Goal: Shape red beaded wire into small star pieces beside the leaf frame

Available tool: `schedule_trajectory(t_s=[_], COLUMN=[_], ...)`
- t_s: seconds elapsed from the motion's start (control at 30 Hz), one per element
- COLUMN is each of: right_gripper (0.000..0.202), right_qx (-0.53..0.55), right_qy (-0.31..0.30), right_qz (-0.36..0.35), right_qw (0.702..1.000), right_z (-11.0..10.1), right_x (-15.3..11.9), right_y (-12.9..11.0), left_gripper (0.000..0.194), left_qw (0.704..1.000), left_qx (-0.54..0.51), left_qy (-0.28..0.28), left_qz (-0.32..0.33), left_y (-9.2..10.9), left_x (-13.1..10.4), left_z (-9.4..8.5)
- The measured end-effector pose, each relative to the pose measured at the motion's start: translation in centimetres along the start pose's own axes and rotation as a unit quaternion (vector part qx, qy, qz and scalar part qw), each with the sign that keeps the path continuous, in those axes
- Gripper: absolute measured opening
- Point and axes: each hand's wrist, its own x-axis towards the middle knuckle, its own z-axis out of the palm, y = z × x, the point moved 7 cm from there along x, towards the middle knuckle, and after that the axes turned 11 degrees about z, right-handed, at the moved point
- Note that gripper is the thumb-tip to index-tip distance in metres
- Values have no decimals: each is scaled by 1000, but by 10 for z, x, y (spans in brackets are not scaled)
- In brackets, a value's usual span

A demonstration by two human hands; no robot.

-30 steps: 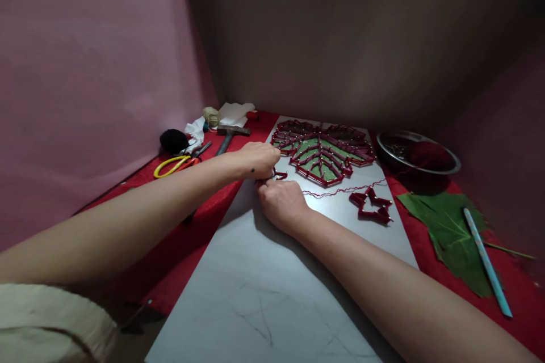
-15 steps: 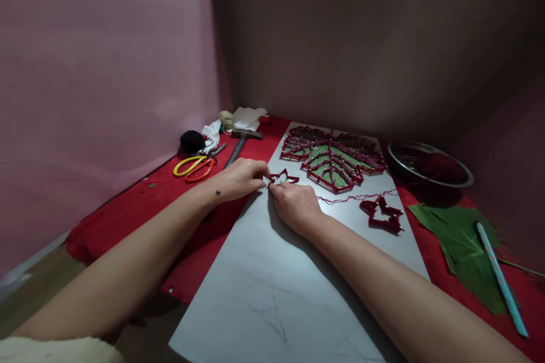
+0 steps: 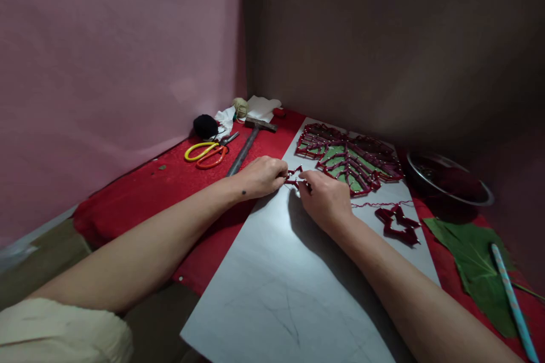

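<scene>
Yarn star (image 3: 293,182) on bd (image 3: 255,278), btwn L hand (image 3: 267,174) & R hand (image 3: 328,195).

A cramped craft corner, I'd say, tucked by a pink wall (image 3: 119,45): left of the white board (image 3: 238,289) lie a hammer (image 3: 246,150), scissors (image 3: 196,153) and yarn balls (image 3: 205,126); on it, nail-and-thread leaf art (image 3: 347,161).

head-worn view, forward and downward
</scene>
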Motion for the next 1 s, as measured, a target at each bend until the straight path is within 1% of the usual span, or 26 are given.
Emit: schedule_trajectory(t_s=[0.17, 0.37, 0.53, 0.6, 0.77, 0.9, 1.0], right_gripper=[22, 20, 20, 20, 22, 23, 24], right_qx=[20, 62, 80, 82, 28, -80, -152], right_qy=[-17, -57, -95, -105, -113, -143, -151], right_qz=[40, 87, 135, 147, 141, 108, 77], right_qw=[999, 993, 983, 980, 983, 980, 974], right_z=[-8, -5, 0, 1, 4, 9, 9], right_x=[10, 13, 21, 24, 30, 36, 40], right_y=[8, 14, 19, 19, 16, 7, -8], left_gripper=[17, 13, 17, 18, 19, 15, 13], left_qw=[1000, 1000, 998, 998, 997, 997, 997], left_qx=[14, -15, -8, -4, -11, 12, 11], left_qy=[5, 9, 57, 69, 76, 68, 67], left_qz=[-5, -3, -9, -8, -16, -32, -40], left_y=[-1, -1, -2, -2, 0, 3, 3], left_x=[0, 0, 0, 0, 1, 1, 0], left_z=[1, 0, 3, 5, 7, 8, 9])
